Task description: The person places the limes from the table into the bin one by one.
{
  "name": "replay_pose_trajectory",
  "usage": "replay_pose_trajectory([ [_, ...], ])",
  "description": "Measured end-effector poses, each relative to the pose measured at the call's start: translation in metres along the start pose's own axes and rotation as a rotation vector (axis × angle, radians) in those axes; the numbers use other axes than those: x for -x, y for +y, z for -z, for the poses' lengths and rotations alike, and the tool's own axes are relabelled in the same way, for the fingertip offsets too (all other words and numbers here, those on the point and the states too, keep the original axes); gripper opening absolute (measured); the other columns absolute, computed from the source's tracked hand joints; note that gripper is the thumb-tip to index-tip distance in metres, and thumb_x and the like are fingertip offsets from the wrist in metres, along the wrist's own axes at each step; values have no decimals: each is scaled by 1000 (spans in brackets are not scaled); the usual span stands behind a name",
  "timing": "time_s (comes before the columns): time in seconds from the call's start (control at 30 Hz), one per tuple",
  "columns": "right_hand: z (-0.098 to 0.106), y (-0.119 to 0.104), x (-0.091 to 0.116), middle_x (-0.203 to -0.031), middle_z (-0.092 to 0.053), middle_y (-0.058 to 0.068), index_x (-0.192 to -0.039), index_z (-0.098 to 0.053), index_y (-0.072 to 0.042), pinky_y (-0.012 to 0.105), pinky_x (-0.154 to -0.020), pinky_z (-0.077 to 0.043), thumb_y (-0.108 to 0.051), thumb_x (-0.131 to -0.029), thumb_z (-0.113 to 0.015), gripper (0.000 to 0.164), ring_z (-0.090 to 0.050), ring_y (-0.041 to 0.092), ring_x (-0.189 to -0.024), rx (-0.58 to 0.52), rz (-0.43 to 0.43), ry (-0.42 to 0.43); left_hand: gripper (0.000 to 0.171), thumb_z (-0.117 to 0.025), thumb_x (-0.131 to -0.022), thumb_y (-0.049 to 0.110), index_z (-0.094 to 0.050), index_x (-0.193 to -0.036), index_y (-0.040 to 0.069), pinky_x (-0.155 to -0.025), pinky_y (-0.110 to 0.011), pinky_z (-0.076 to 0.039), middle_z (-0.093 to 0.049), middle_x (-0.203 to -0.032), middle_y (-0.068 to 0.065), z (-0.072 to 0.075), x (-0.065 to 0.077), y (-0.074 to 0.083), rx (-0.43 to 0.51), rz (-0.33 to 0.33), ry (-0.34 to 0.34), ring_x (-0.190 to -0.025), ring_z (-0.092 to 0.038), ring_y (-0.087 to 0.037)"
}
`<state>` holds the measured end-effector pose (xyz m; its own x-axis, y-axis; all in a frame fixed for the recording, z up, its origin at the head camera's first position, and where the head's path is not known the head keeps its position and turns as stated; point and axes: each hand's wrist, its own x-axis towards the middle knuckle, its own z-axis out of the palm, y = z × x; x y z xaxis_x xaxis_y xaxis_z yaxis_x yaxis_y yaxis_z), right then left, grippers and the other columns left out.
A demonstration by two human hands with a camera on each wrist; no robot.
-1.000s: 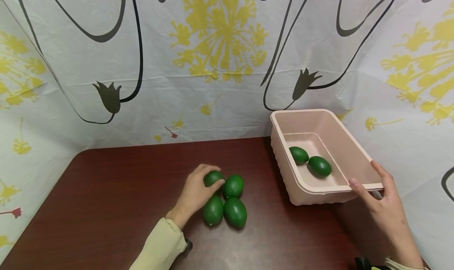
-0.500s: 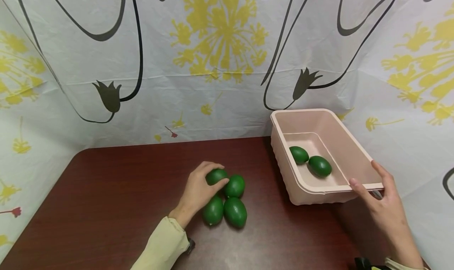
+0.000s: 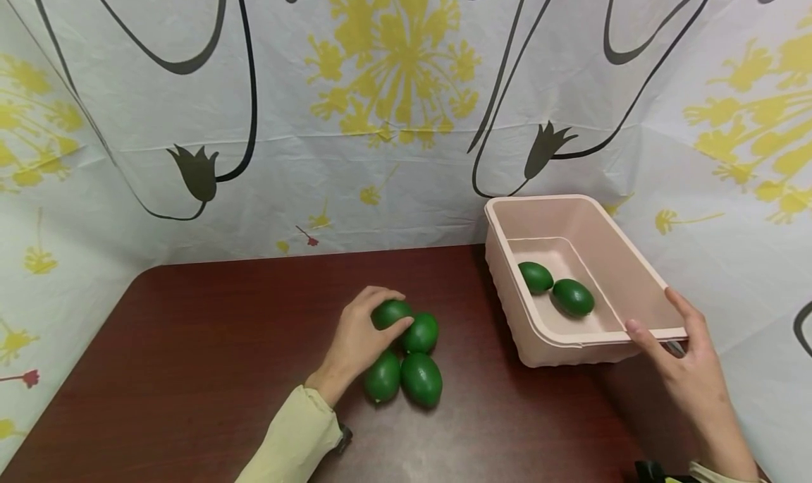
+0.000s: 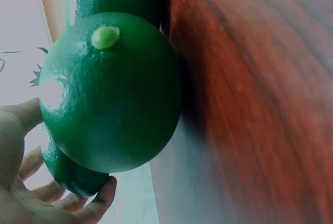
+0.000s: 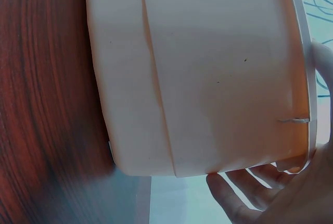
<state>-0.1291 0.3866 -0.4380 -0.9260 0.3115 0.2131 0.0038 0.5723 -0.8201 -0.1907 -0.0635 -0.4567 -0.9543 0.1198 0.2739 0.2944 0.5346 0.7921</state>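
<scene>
My left hand [image 3: 357,336] holds a glossy dark green lime [image 3: 390,313] between thumb and fingers. Close against it on the table are three more limes: one at its right [image 3: 421,333], and a front pair, left [image 3: 383,377] and right [image 3: 421,380]. In the left wrist view a near lime [image 4: 112,104] with a pale stem nub partly covers the held lime [image 4: 78,176]. At the right, my right hand [image 3: 691,377] grips the near right corner of a pale pink plastic bin [image 3: 590,339], thumb over the rim, fingers along the outside wall [image 5: 218,104].
Two limes lie inside the bin, one by its left wall [image 3: 536,277] and one beside it [image 3: 573,297]. The dark red-brown wooden table [image 3: 209,342] ends at a white patterned cloth [image 3: 393,208] hanging behind and on both sides.
My left hand has shifted slightly right and toward the back, with the lime moving along in its fingers. The lime beside it has nudged a little right. The right hand and bin have stayed put.
</scene>
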Motion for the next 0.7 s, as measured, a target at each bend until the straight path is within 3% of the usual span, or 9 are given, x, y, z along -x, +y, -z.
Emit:
replay_pose_trajectory([
  [0.23,0,0,0,-176,-12,9,-166,-19,-38,-7,-99,-18,-28,-100,-67,83,-25,-7,-144,-2,0,-2,33,-85,-88,32,-74,-119,30,-93,-36,-59,-65,-125,9,-2,-2,4,10,-9,-1,-113,-67,-15],
  [0.7,0,-1,0,-176,-13,8,-166,-19,-37,-8,-97,-22,-26,-100,-67,82,-28,-9,-141,-12,4,-6,32,-84,-89,31,-74,-120,28,-93,-36,-60,-65,-126,7,-4,-7,13,26,-89,27,-113,-67,-15],
])
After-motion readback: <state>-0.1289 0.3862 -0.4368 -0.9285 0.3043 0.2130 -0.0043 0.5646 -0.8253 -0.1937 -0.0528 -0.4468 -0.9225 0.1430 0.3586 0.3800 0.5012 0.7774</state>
